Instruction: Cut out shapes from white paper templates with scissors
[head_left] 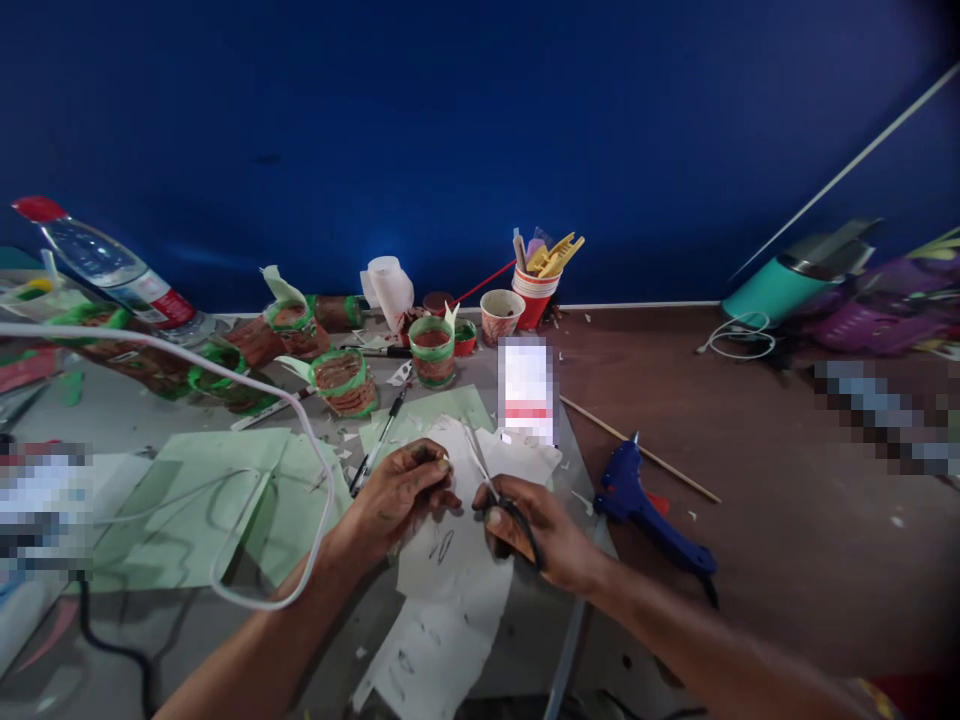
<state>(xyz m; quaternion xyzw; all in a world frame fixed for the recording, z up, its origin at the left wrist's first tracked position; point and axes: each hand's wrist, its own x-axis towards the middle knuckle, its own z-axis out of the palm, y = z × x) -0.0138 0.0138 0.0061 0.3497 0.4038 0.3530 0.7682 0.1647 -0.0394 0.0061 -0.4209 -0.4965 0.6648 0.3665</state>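
Observation:
My right hand [529, 525] is closed round the dark handles of a pair of scissors [480, 455], whose blades point up and slightly left, away from me. To its left, my left hand [412, 485] pinches a tiny white piece of paper [448, 462] between thumb and fingertips; most of that piece is hidden. Beneath both hands lie white paper sheets [454, 600] with small oval outlines drawn on them. The blade tips are apart from the left fingers.
A blue glue gun [649, 515] and a wooden stick [637, 447] lie at right. Brown-and-green pots [433, 352], paper cups [502, 316] and a plastic bottle [120, 270] stand or lean behind. Green paper [187, 510] lies left, under a looping white cable [328, 480].

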